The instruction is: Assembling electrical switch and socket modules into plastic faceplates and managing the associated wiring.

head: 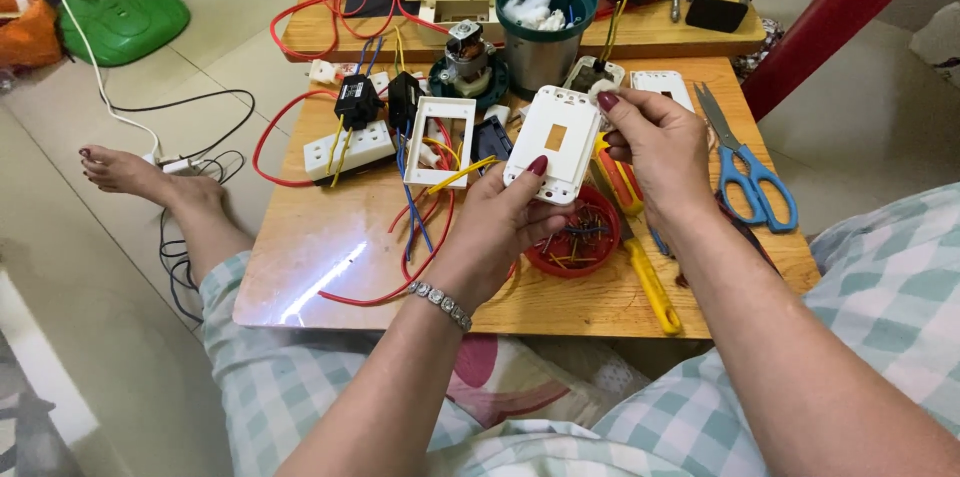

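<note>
The counter (pixel 330 247) is low, wooden and crowded, and that crowding is the main hazard. Red wires (pixel 300 117) loop across it toward the edge; a forearm catching one could, I judge, drag the socket block (pixel 350 147) or the white frame (pixel 440 142) off. The scissors (pixel 745 172) lie just beside the right wrist, blades pointing away, so a careless sweep may knock them. Below the hands sits a red bowl (pixel 580 242) of small parts, easy to tip. The plate (pixel 553 142), white with a slot in its middle, is held above the bowl: the left hand (pixel 495 227) pinches its lower edge, the right hand (pixel 650 147) pinches its upper right corner. A loose pinch could drop it among the parts.
</note>
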